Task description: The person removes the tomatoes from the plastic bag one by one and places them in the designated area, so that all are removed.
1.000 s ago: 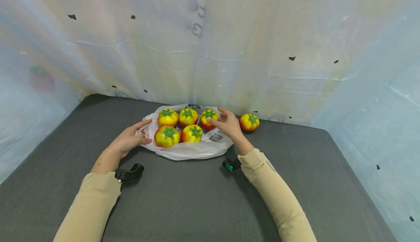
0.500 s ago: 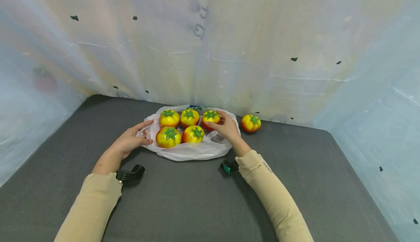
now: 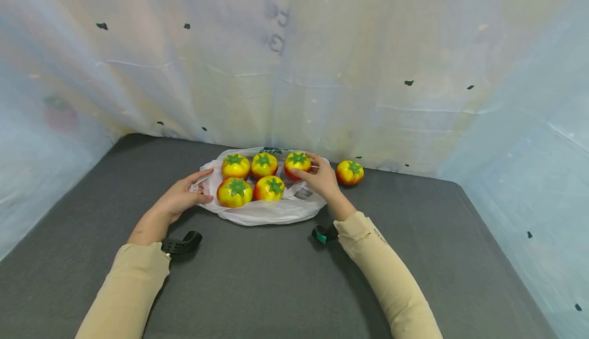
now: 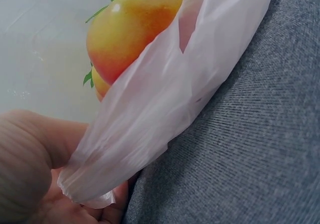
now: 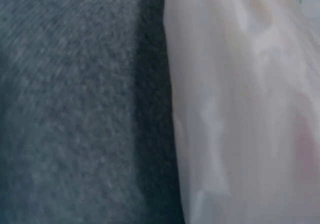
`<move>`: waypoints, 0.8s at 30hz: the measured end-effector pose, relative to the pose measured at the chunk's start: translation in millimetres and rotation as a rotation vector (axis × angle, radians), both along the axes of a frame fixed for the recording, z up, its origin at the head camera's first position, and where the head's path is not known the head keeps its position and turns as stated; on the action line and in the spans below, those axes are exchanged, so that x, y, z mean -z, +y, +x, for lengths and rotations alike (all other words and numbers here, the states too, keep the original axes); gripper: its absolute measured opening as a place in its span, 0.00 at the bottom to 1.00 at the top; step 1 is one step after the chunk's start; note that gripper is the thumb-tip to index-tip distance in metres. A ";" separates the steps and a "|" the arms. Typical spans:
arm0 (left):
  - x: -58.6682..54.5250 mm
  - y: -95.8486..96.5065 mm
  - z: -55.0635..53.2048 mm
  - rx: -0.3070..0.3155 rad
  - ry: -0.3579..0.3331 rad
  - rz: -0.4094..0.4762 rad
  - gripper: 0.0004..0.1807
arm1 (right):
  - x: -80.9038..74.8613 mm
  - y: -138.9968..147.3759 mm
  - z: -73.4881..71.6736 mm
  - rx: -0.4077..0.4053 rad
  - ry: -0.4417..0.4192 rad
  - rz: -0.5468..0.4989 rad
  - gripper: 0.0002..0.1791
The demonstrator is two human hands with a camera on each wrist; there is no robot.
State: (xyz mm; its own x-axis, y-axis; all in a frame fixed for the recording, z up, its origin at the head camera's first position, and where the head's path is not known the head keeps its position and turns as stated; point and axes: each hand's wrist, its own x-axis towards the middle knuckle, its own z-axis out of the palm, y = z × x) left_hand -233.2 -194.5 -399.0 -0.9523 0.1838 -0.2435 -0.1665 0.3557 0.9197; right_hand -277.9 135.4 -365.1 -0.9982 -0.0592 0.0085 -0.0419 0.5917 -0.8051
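Observation:
A white plastic bag (image 3: 271, 215) lies spread on the table with its mouth up. Inside it sit several yellow-red tomatoes with green star-shaped tops, among them a large front-left tomato (image 3: 233, 196). My left hand (image 3: 177, 197) holds the bag's left end, its plastic (image 4: 145, 108) bunched between thumb and fingers in the left wrist view. At the bag's right side, my right hand (image 3: 323, 179) grips the back-right tomato (image 3: 296, 160) between thumb and fingers. The right wrist view has only the bag's side (image 5: 235, 114) and grey cloth; that hand is hidden there.
One more tomato (image 3: 349, 172) stands outside the bag, just right of my right hand. Grey cloth covers the table (image 3: 257, 277). A pale plastic sheet (image 3: 322, 63) rises close behind the bag, with similar sheets at both sides.
My right fingers have closed around the back-right tomato, which has shifted slightly right and back within the bag. My left hand stays at the bag's left end.

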 end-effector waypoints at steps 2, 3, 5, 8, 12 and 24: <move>0.4 -0.6 -0.9 -0.001 0.002 -0.004 0.46 | -1.5 1.3 0.1 -0.006 0.010 -0.010 0.37; 0.4 -0.8 -1.2 -0.002 0.000 -0.006 0.46 | -2.1 2.0 0.4 -0.008 0.015 -0.018 0.37; 0.5 -1.2 -1.7 -0.002 -0.003 -0.010 0.46 | -2.9 3.3 0.4 -0.015 0.024 -0.021 0.37; 0.7 -1.5 -2.5 0.000 -0.007 -0.012 0.47 | -4.8 5.0 1.2 -0.018 0.024 -0.018 0.37; 0.5 -1.7 -3.4 0.003 -0.008 -0.019 0.47 | -9.4 7.4 4.1 -0.024 0.032 -0.023 0.36; -1.2 -4.1 -5.4 0.013 -0.009 -0.014 0.47 | -18.3 23.8 12.0 -0.023 0.068 -0.121 0.37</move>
State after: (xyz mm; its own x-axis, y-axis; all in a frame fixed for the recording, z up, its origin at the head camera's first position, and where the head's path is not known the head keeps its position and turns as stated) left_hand -238.6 -198.6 -397.8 -0.9476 0.1927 -0.2547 -0.1701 0.3706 0.9131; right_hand -265.9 159.2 -346.8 -0.9935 -0.0769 0.0841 -0.1111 0.4889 -0.8652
